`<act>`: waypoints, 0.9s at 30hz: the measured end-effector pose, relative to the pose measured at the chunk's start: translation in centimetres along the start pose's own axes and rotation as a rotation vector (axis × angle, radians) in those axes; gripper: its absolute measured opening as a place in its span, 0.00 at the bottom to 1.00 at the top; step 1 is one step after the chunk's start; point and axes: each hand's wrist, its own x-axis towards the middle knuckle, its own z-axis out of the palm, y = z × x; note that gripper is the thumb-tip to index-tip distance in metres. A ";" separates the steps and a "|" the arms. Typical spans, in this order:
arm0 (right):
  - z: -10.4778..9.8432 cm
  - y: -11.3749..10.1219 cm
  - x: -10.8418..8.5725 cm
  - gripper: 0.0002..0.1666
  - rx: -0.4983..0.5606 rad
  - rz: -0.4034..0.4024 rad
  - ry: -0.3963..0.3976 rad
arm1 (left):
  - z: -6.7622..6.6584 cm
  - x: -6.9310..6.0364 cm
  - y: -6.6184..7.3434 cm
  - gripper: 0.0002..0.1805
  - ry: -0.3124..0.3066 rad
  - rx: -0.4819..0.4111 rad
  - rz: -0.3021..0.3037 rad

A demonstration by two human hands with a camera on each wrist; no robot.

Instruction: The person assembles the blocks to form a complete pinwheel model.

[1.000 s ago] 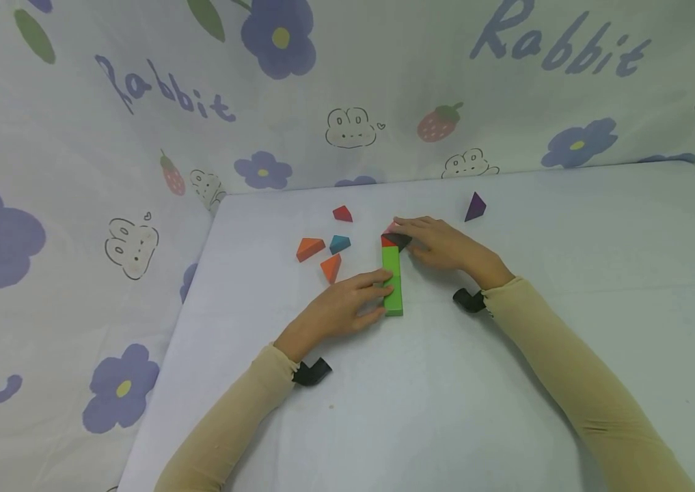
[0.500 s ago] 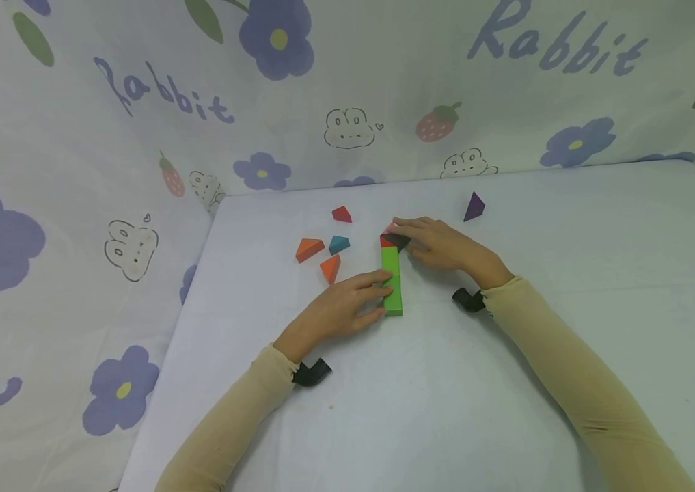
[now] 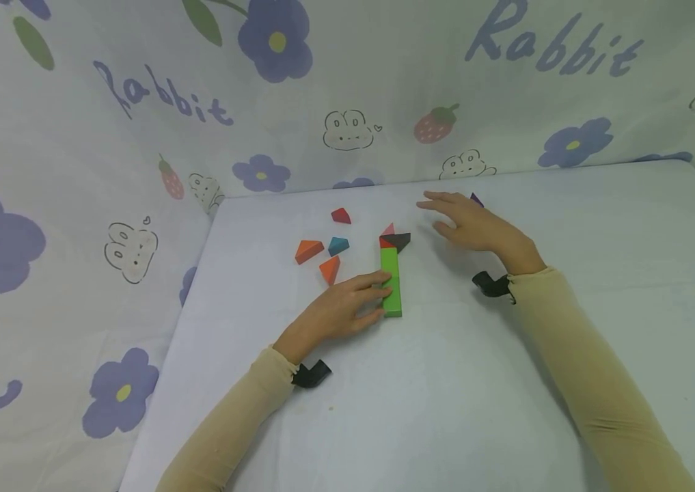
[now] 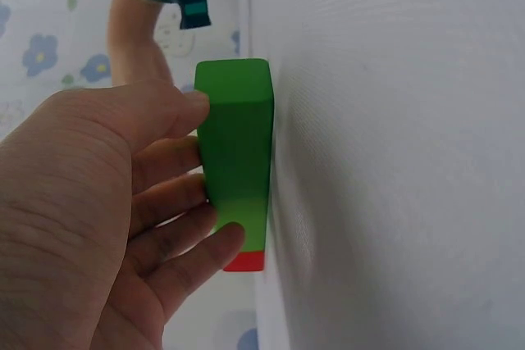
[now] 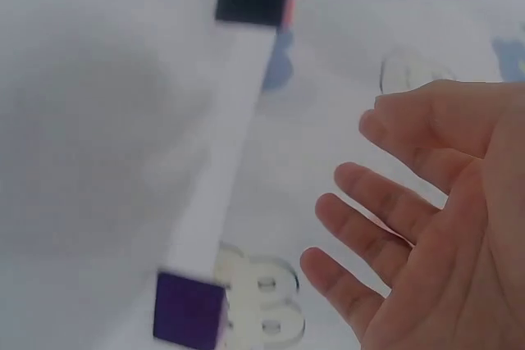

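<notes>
- While a soft backdrop (image 3: 359, 89) of printed flowers and rabbits stands behind, a faintly creased white cloth-like cover lies over the table (image 3: 445, 417).
- Relaxed and unclenched, the left hand (image 3: 341, 307) rests its fingers on the green column from its left side.
- Released and holding nothing, the right hand (image 3: 467, 222) hovers with fingers spread, well apart from the left.
- Smooth, with softened edges, the green column (image 3: 396, 282) shows a seam; its long axis runs away from the person.
- At its far end, a dark wedge (image 3: 399, 241) juts out to the right, touching a small red piece (image 3: 386, 243).
- Left of the column lie two matte-looking orange blocks (image 3: 309, 251), loose and angular.
- The relation that matters seems to be the purple block (image 5: 189, 311): just beyond the right hand, partly hidden by it in the head view, and far nearer to it than to the left.
- Smallest are a faceted blue block (image 3: 338, 246), a loose red block (image 3: 341, 216) and a pointed pink piece (image 3: 389, 229) behind the wedge.
</notes>
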 end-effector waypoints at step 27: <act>-4.2 5.6 -4.6 0.27 0.125 0.217 -0.126 | 0.1 -0.1 0.0 0.23 0.036 -0.006 0.018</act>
